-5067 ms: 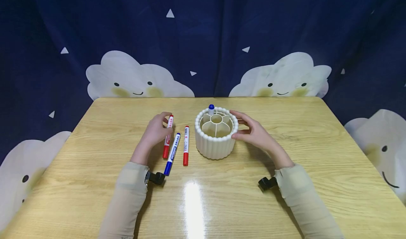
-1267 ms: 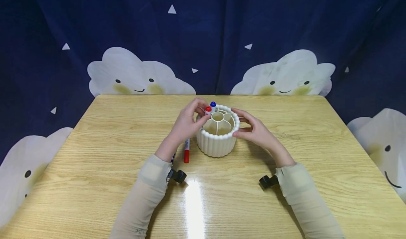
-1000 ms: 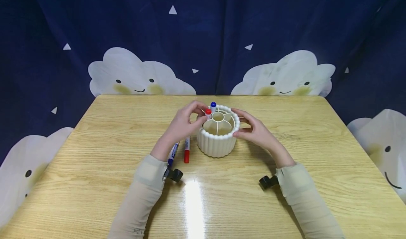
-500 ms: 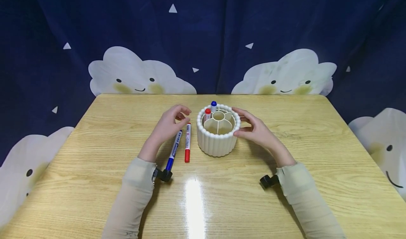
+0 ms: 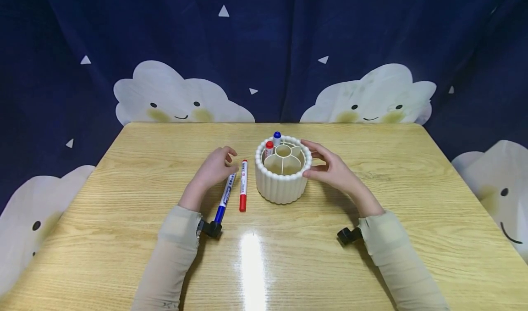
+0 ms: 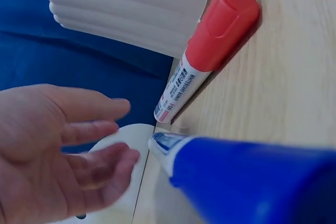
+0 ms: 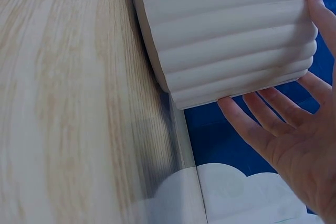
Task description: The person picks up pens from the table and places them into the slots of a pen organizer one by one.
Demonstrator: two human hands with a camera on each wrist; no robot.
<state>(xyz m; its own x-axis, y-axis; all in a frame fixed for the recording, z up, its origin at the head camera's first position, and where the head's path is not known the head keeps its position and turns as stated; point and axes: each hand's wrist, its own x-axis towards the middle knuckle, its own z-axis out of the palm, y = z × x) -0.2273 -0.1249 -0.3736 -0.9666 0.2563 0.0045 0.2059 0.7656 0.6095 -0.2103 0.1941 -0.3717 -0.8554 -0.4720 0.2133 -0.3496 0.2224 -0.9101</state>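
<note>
A cream ribbed pen holder [image 5: 281, 187] with inner compartments stands upright on the table. Its back-left part holds a blue-capped marker [image 5: 277, 139] and a red-capped marker [image 5: 269, 149], both upright. My right hand [image 5: 334, 171] holds the holder's right side, thumb at the rim and fingertips against the wall, as the right wrist view [image 7: 299, 129] also shows. Over the far end of a blue marker [image 5: 225, 198] lying on the table hovers my left hand [image 5: 214, 166], its fingers loosely bent around nothing. Beside it lies a red marker [image 5: 243, 186], left of the holder.
Everything rests on a light wooden table [image 5: 309, 265] with a bright glare patch in front. Behind the far edge hangs a dark blue curtain [image 5: 264, 49] printed with clouds. A black wrist camera [image 5: 212, 229] on the left arm sits by the blue marker's near end.
My left hand carried a red marker from the table into the pen holder, let go of it, and came back left and lower over the blue marker. The right hand stayed at the holder.
</note>
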